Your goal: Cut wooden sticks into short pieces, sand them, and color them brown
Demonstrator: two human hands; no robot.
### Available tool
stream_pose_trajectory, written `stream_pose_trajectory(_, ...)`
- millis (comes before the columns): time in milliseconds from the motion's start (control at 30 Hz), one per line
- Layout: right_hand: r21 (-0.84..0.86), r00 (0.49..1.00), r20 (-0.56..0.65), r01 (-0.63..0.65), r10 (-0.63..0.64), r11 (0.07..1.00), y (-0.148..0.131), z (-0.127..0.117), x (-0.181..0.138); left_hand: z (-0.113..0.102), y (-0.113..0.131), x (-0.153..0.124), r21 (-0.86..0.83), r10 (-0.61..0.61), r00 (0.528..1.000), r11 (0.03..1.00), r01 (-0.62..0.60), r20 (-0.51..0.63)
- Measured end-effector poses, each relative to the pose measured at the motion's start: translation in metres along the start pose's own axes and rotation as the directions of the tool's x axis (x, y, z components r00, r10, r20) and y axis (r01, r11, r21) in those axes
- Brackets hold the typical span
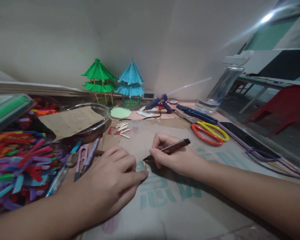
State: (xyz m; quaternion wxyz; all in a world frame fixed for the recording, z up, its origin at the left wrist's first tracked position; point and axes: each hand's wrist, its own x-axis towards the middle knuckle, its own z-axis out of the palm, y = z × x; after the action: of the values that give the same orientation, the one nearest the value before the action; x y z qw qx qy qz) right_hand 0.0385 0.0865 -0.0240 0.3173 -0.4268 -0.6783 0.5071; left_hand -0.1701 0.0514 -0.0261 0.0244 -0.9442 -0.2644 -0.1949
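My right hand grips a dark brown marker, its tip at the upper end of a short wooden stick. With a fingertip, my left hand presses that stick against the cardboard, its other fingers curled. A dark brown piece pokes out behind my left hand; whether the hand holds it I cannot tell. Just beyond the hands lie several short pale sticks in a loose group.
Colourful pipe cleaners heap at the left, near a bowl topped with cardboard. A green pavilion model and a blue one stand behind. A glue gun, scissors, phone and clear bottle are at the right.
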Motion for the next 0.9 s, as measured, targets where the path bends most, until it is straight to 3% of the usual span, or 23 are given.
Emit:
stream_pose_trajectory(333,-0.029,0.999,0.037,-0.024,0.025,0.999,0.0006,0.0006,-0.0007,0.0011,0.0006,-0.0003,-0.003,-0.014,1.000,1.000,0.014,-0.013)
stream_pose_trajectory(500,-0.011,1.000,-0.014,0.007,-0.007,1.000,0.0004,0.0018,0.0003,0.0013,0.0012,-0.0006,-0.005,-0.016,1.000,1.000,0.016,-0.012)
stream_pose_trajectory(700,-0.027,0.998,0.049,-0.031,0.032,0.999,0.0000,0.0017,-0.0012,0.0017,0.0014,-0.0019,0.002,-0.020,1.000,1.000,0.020,-0.002)
stream_pose_trajectory(900,-0.012,1.000,-0.011,0.000,0.000,1.000,-0.0016,0.0018,0.0004,-0.0006,0.0020,-0.0007,0.007,-0.018,1.000,1.000,0.018,-0.010)
